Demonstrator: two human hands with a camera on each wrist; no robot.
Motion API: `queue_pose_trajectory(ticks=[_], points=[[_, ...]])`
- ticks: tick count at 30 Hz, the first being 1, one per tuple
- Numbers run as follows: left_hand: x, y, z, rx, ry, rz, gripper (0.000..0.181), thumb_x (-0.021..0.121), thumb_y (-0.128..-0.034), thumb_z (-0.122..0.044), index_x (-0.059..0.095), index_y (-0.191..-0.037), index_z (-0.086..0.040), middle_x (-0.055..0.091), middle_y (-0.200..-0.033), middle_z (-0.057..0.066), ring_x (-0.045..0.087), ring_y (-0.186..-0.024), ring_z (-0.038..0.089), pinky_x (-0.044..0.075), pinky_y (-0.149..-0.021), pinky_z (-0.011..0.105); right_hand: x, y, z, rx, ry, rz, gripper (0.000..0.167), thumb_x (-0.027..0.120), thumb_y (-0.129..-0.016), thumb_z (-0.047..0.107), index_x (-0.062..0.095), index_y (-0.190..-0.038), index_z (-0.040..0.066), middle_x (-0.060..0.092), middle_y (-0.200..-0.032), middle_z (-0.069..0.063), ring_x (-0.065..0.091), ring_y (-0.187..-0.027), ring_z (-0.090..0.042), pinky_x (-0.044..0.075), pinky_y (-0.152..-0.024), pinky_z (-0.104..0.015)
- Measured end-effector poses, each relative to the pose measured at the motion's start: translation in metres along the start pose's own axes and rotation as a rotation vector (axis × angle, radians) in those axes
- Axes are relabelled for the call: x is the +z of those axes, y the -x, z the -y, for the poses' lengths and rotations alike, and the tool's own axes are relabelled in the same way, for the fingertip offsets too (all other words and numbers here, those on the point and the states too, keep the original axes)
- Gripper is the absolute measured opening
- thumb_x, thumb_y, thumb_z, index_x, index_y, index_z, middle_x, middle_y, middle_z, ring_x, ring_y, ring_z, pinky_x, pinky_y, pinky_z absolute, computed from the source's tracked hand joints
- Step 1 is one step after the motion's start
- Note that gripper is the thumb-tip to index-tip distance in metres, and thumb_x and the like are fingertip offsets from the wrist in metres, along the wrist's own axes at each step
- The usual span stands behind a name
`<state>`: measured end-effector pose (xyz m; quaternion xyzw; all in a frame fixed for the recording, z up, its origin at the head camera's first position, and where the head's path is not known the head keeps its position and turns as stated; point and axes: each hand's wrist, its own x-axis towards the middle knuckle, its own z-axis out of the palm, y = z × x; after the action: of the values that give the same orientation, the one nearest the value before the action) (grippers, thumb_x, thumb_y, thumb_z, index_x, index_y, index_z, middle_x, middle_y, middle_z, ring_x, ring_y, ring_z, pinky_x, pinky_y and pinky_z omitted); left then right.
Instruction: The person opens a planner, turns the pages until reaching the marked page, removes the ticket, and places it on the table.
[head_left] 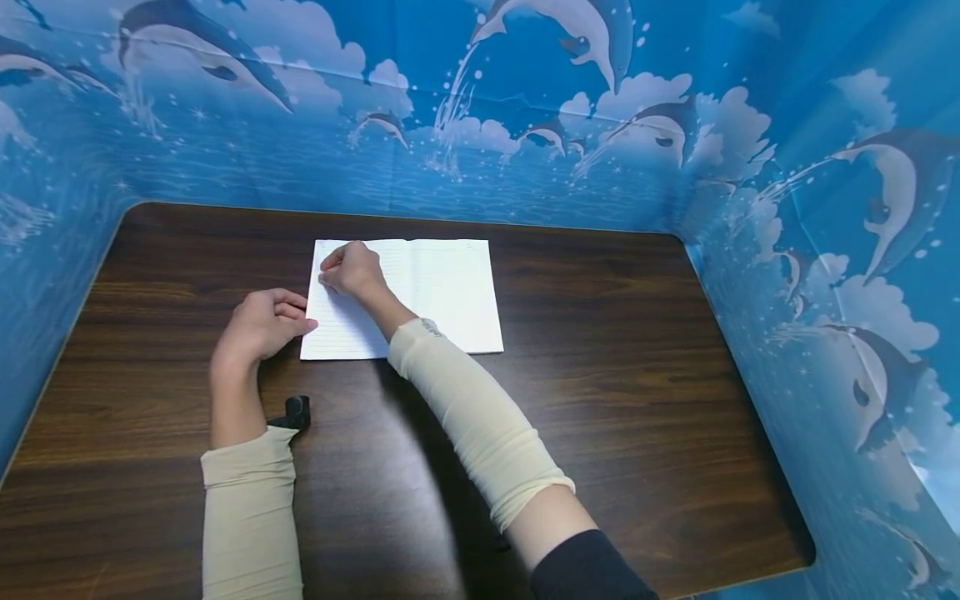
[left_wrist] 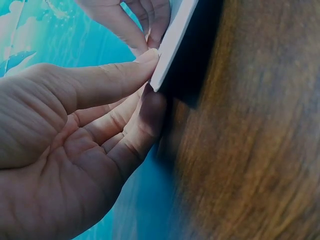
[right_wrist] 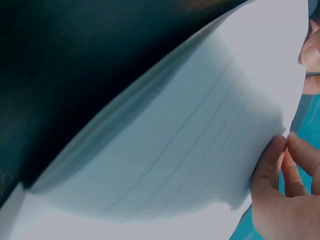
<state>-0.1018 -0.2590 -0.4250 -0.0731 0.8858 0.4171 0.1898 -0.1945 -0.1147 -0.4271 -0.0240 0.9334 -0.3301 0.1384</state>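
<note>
An open notebook (head_left: pixel 453 292) with lined white pages lies on the brown table. My left hand (head_left: pixel 262 325) is at its left edge; in the left wrist view its thumb (left_wrist: pixel 115 82) lies on top and fingers are beneath the white edge (left_wrist: pixel 175 45), gripping it. Farther up the left page is my right hand (head_left: pixel 354 271), with its fingers bent together. In the right wrist view, the right hand (right_wrist: pixel 287 192) pinches the edge of a lined page (right_wrist: pixel 195 135), which bows up in a curve. Part of the left hand (right_wrist: pixel 312 55) shows at that view's right border.
The dark wood-grain table (head_left: pixel 637 400) extends around the notebook. A blue curtain (head_left: pixel 300 158) printed with dolphins stands along its back and sides. By the left wrist is a small black device (head_left: pixel 297 411). Cream sleeves (head_left: pixel 480 417) cover both forearms.
</note>
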Motion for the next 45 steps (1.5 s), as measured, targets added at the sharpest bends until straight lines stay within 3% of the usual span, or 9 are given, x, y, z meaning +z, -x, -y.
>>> queue_pose_trajectory(ticks=[6, 15, 22, 33, 40, 45], points=[[0.002, -0.002, -0.001, -0.007, -0.004, -0.002, 0.050, 0.069, -0.1049, -0.017, 0.054, -0.144, 0.011, 0.068, -0.127, 0.030, 0.061, -0.112, 0.038, 0.047, -0.094, 0.045, -0.008, 0.000, -0.005, -0.017, 0.030, 0.044, 0.012, 0.085, -0.094, 0.025, 0.086, -0.105, 0.020, 0.082, -0.100, 0.008, 0.065, -0.088, -0.005, 0.047, -0.077, -0.015], [0.003, -0.001, -0.003, -0.026, -0.013, -0.002, 0.052, 0.068, -0.1053, -0.018, 0.053, -0.145, 0.011, 0.067, -0.130, 0.032, 0.060, -0.115, 0.041, 0.047, -0.098, 0.053, -0.032, -0.005, -0.019, -0.003, -0.059, 0.060, 0.018, 0.085, -0.095, 0.025, 0.084, -0.109, 0.014, 0.081, -0.099, 0.003, 0.061, -0.082, -0.006, 0.046, -0.073, -0.018], [0.002, 0.001, -0.003, -0.021, -0.015, -0.003, 0.053, 0.069, -0.1046, -0.018, 0.052, -0.145, 0.012, 0.066, -0.129, 0.033, 0.060, -0.115, 0.043, 0.047, -0.096, 0.054, -0.075, -0.015, -0.035, 0.043, -0.102, 0.034, 0.027, 0.082, -0.098, 0.028, 0.082, -0.121, 0.015, 0.080, -0.112, 0.003, 0.067, -0.100, -0.009, 0.053, -0.082, -0.021], [0.003, 0.001, 0.001, -0.024, -0.010, 0.008, 0.052, 0.067, -0.1052, -0.021, 0.052, -0.145, 0.009, 0.066, -0.131, 0.031, 0.059, -0.117, 0.043, 0.047, -0.096, 0.054, -0.149, -0.021, -0.085, 0.162, -0.019, 0.032, 0.040, 0.073, -0.104, 0.031, 0.072, -0.141, 0.014, 0.068, -0.150, -0.003, 0.063, -0.137, -0.020, 0.054, -0.110, -0.035], [0.001, 0.003, 0.001, -0.030, -0.011, 0.007, 0.053, 0.067, -0.1055, -0.021, 0.052, -0.146, 0.009, 0.066, -0.131, 0.032, 0.058, -0.118, 0.043, 0.046, -0.095, 0.055, -0.157, -0.017, -0.123, 0.233, 0.086, -0.034, 0.043, 0.075, -0.103, 0.029, 0.071, -0.141, 0.009, 0.067, -0.150, -0.005, 0.058, -0.143, -0.023, 0.050, -0.116, -0.035], [0.001, 0.004, 0.001, -0.032, -0.013, 0.007, 0.053, 0.068, -0.1057, -0.021, 0.051, -0.146, 0.008, 0.066, -0.128, 0.031, 0.057, -0.116, 0.043, 0.046, -0.093, 0.054, -0.154, -0.013, -0.141, 0.246, 0.115, -0.046, 0.038, 0.076, -0.102, 0.028, 0.075, -0.135, 0.008, 0.072, -0.142, -0.007, 0.068, -0.129, -0.020, 0.056, -0.107, -0.034]])
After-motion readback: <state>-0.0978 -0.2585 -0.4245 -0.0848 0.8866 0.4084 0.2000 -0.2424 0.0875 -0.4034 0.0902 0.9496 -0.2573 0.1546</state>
